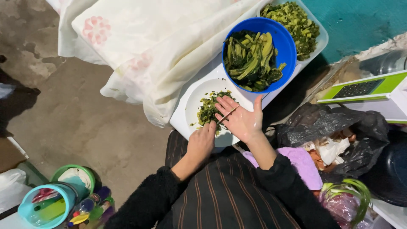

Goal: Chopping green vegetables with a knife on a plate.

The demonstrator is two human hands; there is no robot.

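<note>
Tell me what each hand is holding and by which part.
The left hand grips what seems to be a knife by its handle; the handle is hidden in the fist. The right hand holds nothing: it lies flat, fingers spread, over the blade and the chopped greens.

Knife blade (227, 114) mostly hidden under right hand (241, 121), white tray (316, 29) of chopped greens cut off at top edge

we see a white worktop (182, 121) bearing a round white cutting board (196, 99), a blue bowl (288, 48) of greens, a white tray (321, 38) of chopped greens, and a pale cloth (161, 46) draped over its far end.
</note>
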